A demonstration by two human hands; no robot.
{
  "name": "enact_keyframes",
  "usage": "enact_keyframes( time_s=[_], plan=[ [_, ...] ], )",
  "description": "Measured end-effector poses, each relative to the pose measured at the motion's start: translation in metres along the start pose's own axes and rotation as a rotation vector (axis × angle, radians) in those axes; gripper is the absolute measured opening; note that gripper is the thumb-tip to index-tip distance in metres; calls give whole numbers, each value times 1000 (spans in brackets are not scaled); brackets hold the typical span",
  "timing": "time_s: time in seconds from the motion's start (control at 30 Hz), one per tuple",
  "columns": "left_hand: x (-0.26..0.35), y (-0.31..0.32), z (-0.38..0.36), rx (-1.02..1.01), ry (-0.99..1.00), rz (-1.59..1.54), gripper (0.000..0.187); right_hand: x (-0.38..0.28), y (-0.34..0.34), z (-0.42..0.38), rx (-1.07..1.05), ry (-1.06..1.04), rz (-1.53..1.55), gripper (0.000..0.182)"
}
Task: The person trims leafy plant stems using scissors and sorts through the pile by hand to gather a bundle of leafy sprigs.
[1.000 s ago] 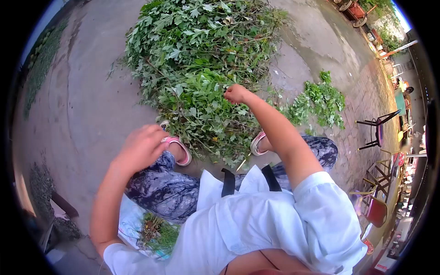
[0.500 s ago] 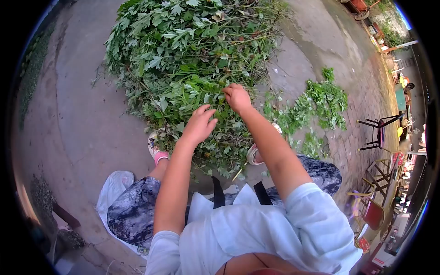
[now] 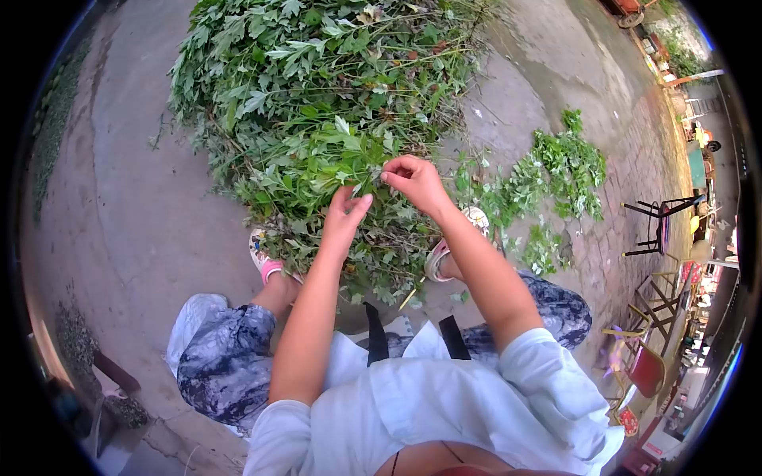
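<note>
A large heap of cut leafy stems [image 3: 317,103] with lobed green leaves lies on the ground in front of me. At its near side, my left hand [image 3: 345,216] is closed around a leafy stem [image 3: 343,159], thumb on the right and fingers partly hidden by leaves. Just right of it, my right hand [image 3: 416,184] pinches a leaf between thumb and forefinger. The exact spot where it grips is small and hard to make out. Both hands are close together above the heap.
To the right, a smaller pile of loose green leaves [image 3: 567,174] lies on the concrete ground [image 3: 135,198]. My clog-covered feet flank the heap. Farther right stand a dark chair [image 3: 660,226] and a folding wooden frame [image 3: 659,305]. White sheeting [image 3: 194,317] lies beside my left leg.
My left hand has closed on a leafy stem, its fingers having been spread before. My right hand has moved slightly down, and the two hands are closer together.
</note>
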State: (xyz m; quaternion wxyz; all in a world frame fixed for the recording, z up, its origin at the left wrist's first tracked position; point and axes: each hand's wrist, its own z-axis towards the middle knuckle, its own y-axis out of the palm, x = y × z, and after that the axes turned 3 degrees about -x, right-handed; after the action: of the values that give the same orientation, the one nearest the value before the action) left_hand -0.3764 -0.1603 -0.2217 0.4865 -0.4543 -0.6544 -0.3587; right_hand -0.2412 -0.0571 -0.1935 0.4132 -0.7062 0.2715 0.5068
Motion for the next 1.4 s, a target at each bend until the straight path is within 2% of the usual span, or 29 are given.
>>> enact_keyframes(
  time_s=[0.07, 0.13, 0.3, 0.37, 0.5, 0.57, 0.6, 0.63, 0.7, 0.73, 0.77, 0.83, 0.9, 0.97, 1.0, 1.07, 1.17, 1.23, 1.27, 1.33, 1.37, 1.4],
  plan=[
    [16, 8, 2, 1, 10, -326, 26, -14, 6, -15, -34, 14, 61, 12],
    [24, 9, 3, -11, -57, -452, 24, -33, 10, -27, -69, 55, 168, 11],
    [21, -7, -7, -51, -41, -434, 17, -38, 4, -40, -54, 103, 297, 11],
    [18, -17, -10, -14, -89, -534, 17, -37, -4, -45, -1, 165, 619, 14],
    [22, -43, -20, 53, -109, -621, 16, -37, -42, -57, 156, 79, 873, 8],
    [10, -55, -19, 148, -111, -616, 14, -27, -61, -64, 157, -76, 1084, 3],
    [2, -60, -18, 159, -127, -591, 14, -27, -67, -66, 236, -51, 1150, 2],
    [-2, -63, -19, 170, -143, -565, 14, -21, -75, -67, 238, -48, 1152, 2],
    [-8, -63, -22, 142, -204, -521, 14, -14, -86, -67, 48, 44, 1247, 2],
    [-10, -63, -23, 112, -264, -478, 14, -16, -79, -64, 137, 190, 1035, 5],
    [-12, -63, -24, 111, -268, -475, 14, -14, -70, -60, 141, 193, 1038, 5],
    [-15, -61, -25, 52, -315, -422, 15, -1, -50, -49, 50, 415, 292, 9],
    [-17, -62, -24, 69, -318, -392, 15, 26, -20, -36, -19, 214, -44, 22],
    [-17, -66, -22, 58, -318, -376, 16, 15, 8, -30, -81, 176, -341, 34],
    [-16, -67, -22, 63, -322, -372, 16, 21, 20, -26, -86, 177, -336, 34],
    [-9, -66, -22, 28, -327, -311, 22, 39, 38, -20, -18, -182, -760, 34],
    [-7, -68, -25, -15, -347, -233, 23, 38, 30, -5, 84, -101, -647, 26],
    [-3, -69, -27, 0, -348, -191, 25, 22, 9, 0, 246, -153, -253, 19],
    [-2, -71, -26, 30, -359, -190, 25, 16, -7, 0, 262, -111, -132, 20],
    [0, -72, -24, 75, -375, -139, 29, -1, -37, -9, 420, -171, -76, 21],
    [1, -74, -23, 71, -376, -143, 29, 4, -50, -10, 525, -268, -140, 21],
    [5, -76, -23, 40, -382, -79, 30, -4, -60, -20, 497, -110, 41, 21]
  ],
)
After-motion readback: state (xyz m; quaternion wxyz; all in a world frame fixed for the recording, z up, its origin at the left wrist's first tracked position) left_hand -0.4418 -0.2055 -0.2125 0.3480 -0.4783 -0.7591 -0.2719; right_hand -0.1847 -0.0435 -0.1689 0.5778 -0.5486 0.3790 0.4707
